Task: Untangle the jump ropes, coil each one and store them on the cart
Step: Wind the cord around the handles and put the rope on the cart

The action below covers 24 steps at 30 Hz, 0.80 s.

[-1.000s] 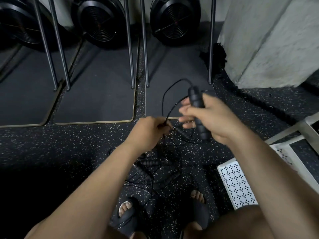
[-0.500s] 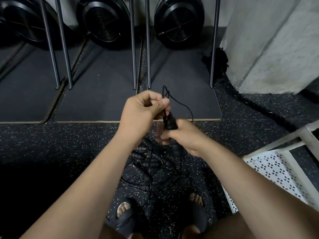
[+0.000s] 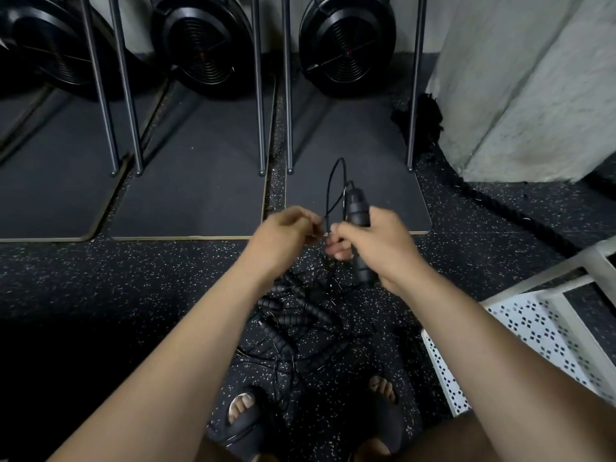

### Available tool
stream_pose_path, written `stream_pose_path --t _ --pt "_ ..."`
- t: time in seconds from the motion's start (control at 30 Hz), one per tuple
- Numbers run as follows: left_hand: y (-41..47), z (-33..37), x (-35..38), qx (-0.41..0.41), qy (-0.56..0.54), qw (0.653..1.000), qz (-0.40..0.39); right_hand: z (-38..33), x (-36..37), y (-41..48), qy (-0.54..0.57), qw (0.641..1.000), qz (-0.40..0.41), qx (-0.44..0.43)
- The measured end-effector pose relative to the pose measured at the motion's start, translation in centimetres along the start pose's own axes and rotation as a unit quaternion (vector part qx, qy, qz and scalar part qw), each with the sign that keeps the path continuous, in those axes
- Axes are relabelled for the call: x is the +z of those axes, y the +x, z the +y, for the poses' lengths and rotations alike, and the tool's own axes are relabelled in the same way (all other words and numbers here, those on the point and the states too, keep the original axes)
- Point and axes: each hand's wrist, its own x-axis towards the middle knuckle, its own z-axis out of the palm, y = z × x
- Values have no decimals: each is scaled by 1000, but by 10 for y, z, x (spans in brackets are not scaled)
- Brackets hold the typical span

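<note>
Gripping a black jump rope handle upright, your right hand has its fingers wrapped round the middle. The ribbed top sticks out above your fist and the butt end shows below it. Your left hand sits just beside the right, nearly touching it. Its thumb and fingertips seem to pinch the thin black cord (motion blur there makes the contact hard to confirm). That cord leaves the top of the handle, arcs up in a narrow loop and comes back down to your left hand.

Both hands hang above the tangle of jump ropes, which lies on the speckled rubber floor as several ribbed black handles and thin cords crossing one another. On the near side of the tangle are your feet in dark slides. To the right of the tangle stands the white cart, with its perforated shelf and a frame bar in view.

Beyond the tangle lie dark mats with thin metal legs standing on them, and past those are round black fan housings. Beyond the tangle and to its right, a thick black battle rope runs along the floor past a grey concrete pillar.
</note>
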Motion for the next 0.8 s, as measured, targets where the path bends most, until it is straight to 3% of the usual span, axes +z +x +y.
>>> stream_pose_path --t 0.13,0.37,0.53,0.67,0.8 --pt "-2 -17 15 31 151 985 -82 -21 -3 -11 64 997 5 -45" --pt "-7 -28 38 42 192 970 -145 -57 -19 -40 155 981 -3 -119" --pt "-8 -27 50 81 214 973 -7 -64 -22 -51 185 976 -40 -107" --pt "-10 -23 49 115 210 969 -54 -67 -21 -54 205 971 -49 -116" --pt "-11 -26 48 73 248 961 -92 -69 -27 -51 230 965 -24 -126"
